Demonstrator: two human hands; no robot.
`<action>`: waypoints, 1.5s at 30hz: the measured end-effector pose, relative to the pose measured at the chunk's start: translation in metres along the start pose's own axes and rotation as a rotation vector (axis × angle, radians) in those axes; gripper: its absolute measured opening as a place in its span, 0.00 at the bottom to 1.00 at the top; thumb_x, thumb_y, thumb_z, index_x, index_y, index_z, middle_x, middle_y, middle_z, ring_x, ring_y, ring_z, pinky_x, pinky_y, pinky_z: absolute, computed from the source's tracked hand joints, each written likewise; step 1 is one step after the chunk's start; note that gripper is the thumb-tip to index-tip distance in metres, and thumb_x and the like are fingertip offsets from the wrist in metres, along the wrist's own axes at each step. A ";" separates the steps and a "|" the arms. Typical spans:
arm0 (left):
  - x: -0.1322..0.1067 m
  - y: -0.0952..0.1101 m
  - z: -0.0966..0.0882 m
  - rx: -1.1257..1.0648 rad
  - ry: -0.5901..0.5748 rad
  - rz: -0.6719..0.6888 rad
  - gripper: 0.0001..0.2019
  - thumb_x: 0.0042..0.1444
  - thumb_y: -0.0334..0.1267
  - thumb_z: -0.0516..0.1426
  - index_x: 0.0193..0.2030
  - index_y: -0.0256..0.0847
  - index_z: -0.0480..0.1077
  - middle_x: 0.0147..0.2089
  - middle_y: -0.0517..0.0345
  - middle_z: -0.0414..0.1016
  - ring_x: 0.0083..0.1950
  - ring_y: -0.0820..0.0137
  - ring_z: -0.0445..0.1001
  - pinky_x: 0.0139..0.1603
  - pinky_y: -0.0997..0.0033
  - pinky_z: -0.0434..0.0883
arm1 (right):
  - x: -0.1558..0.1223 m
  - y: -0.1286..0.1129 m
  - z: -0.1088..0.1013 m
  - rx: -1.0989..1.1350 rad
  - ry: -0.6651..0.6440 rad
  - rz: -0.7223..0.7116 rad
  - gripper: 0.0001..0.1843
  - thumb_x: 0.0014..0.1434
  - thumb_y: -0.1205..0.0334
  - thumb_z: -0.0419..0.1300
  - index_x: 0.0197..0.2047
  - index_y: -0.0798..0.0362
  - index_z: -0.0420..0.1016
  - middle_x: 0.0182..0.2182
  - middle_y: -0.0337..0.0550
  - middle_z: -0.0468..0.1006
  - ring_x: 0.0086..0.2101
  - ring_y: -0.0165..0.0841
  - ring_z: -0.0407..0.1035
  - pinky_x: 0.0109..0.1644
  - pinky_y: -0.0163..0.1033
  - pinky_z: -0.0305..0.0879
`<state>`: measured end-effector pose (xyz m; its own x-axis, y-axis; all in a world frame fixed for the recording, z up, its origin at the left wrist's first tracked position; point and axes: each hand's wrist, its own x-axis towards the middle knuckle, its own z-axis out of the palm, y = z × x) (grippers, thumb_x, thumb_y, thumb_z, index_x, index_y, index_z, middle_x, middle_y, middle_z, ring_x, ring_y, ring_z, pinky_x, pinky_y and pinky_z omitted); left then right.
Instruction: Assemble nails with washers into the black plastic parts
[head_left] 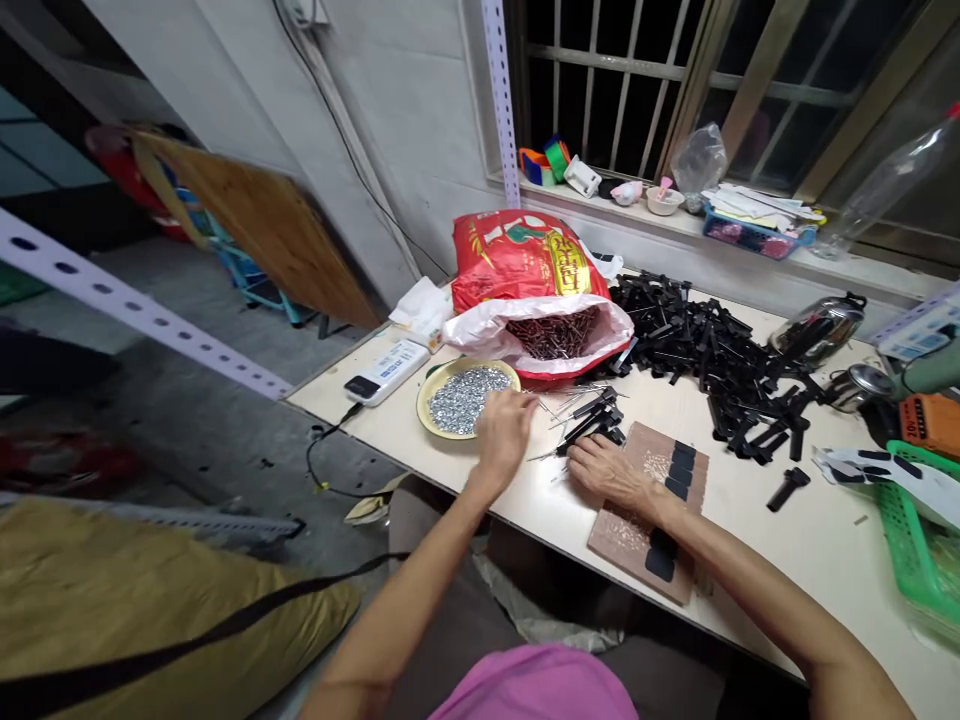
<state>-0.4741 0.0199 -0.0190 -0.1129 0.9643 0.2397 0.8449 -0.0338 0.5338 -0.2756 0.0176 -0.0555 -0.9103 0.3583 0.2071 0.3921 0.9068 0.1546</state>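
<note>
My left hand hovers at the right rim of a yellow bowl filled with small silver screws; its fingers curl down and what they pinch is hidden. My right hand rests on the table beside a small bunch of black plastic parts and thin metal pins, fingers bent over them. A brown wooden board with black strips lies under my right wrist.
A red bag in a white sack holds dark nails. A large heap of black plastic parts covers the table's back. A white remote, a metal kettle, a green basket and a cluttered windowsill surround the table.
</note>
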 end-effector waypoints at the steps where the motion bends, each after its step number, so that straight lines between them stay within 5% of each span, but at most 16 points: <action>1: 0.000 -0.015 -0.010 0.095 0.040 -0.084 0.14 0.60 0.38 0.51 0.43 0.42 0.77 0.42 0.48 0.76 0.46 0.57 0.70 0.45 0.59 0.68 | 0.001 0.002 0.000 0.025 0.079 -0.001 0.16 0.66 0.72 0.46 0.33 0.56 0.73 0.33 0.46 0.75 0.35 0.33 0.65 0.39 0.39 0.60; 5: 0.011 -0.065 -0.030 0.304 -0.085 -0.174 0.14 0.56 0.36 0.52 0.44 0.41 0.77 0.45 0.43 0.74 0.50 0.51 0.67 0.46 0.56 0.68 | 0.010 0.005 -0.010 0.231 0.379 0.158 0.13 0.67 0.70 0.45 0.38 0.55 0.69 0.33 0.46 0.74 0.35 0.32 0.66 0.40 0.37 0.63; 9: 0.024 -0.080 -0.023 0.264 -0.205 -0.137 0.12 0.54 0.35 0.53 0.39 0.41 0.78 0.44 0.41 0.74 0.50 0.49 0.67 0.48 0.54 0.67 | 0.025 0.006 -0.024 0.405 0.402 0.380 0.10 0.66 0.68 0.45 0.40 0.53 0.67 0.32 0.44 0.72 0.33 0.31 0.67 0.38 0.35 0.64; 17: 0.024 -0.081 -0.015 0.041 0.010 -0.186 0.08 0.51 0.32 0.52 0.27 0.41 0.73 0.38 0.44 0.73 0.48 0.52 0.68 0.50 0.55 0.65 | 0.037 0.009 -0.031 0.517 0.365 0.652 0.12 0.60 0.68 0.49 0.39 0.53 0.73 0.33 0.43 0.72 0.34 0.32 0.68 0.41 0.37 0.65; 22: 0.020 -0.061 -0.024 -0.555 0.033 -0.368 0.07 0.47 0.40 0.57 0.26 0.39 0.71 0.31 0.52 0.75 0.35 0.63 0.72 0.44 0.60 0.69 | 0.049 -0.002 -0.048 0.604 0.367 0.649 0.11 0.61 0.65 0.52 0.40 0.52 0.77 0.32 0.42 0.71 0.34 0.31 0.68 0.40 0.36 0.66; 25: 0.010 -0.035 -0.021 -1.042 -0.066 -0.467 0.16 0.39 0.47 0.63 0.29 0.37 0.72 0.27 0.56 0.74 0.28 0.70 0.71 0.35 0.66 0.70 | 0.057 -0.011 -0.055 0.630 0.383 0.627 0.13 0.63 0.65 0.52 0.45 0.53 0.77 0.31 0.41 0.69 0.33 0.30 0.66 0.39 0.35 0.65; 28: -0.001 -0.010 -0.016 -1.302 -0.098 -0.485 0.21 0.32 0.49 0.68 0.29 0.36 0.71 0.25 0.59 0.74 0.26 0.73 0.71 0.33 0.69 0.71 | 0.059 -0.017 -0.056 0.612 0.355 0.633 0.16 0.63 0.67 0.51 0.50 0.51 0.76 0.30 0.40 0.67 0.32 0.29 0.64 0.37 0.35 0.65; 34: -0.009 0.020 -0.016 -1.416 -0.097 -0.449 0.21 0.30 0.48 0.69 0.28 0.36 0.71 0.23 0.61 0.74 0.25 0.75 0.72 0.36 0.68 0.73 | 0.045 -0.016 -0.057 0.563 0.315 0.649 0.21 0.63 0.69 0.50 0.55 0.47 0.73 0.30 0.39 0.63 0.31 0.29 0.63 0.37 0.34 0.64; 45: -0.012 0.031 -0.013 -1.378 -0.097 -0.433 0.19 0.29 0.47 0.70 0.23 0.35 0.72 0.21 0.62 0.72 0.24 0.77 0.70 0.34 0.72 0.72 | 0.028 -0.018 -0.066 0.405 0.247 0.696 0.18 0.63 0.68 0.51 0.52 0.47 0.75 0.31 0.41 0.68 0.32 0.30 0.65 0.35 0.33 0.63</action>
<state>-0.4528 0.0036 0.0051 -0.1421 0.9760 -0.1652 -0.4173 0.0922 0.9041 -0.2990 -0.0035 0.0112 -0.4044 0.8491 0.3398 0.7325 0.5232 -0.4357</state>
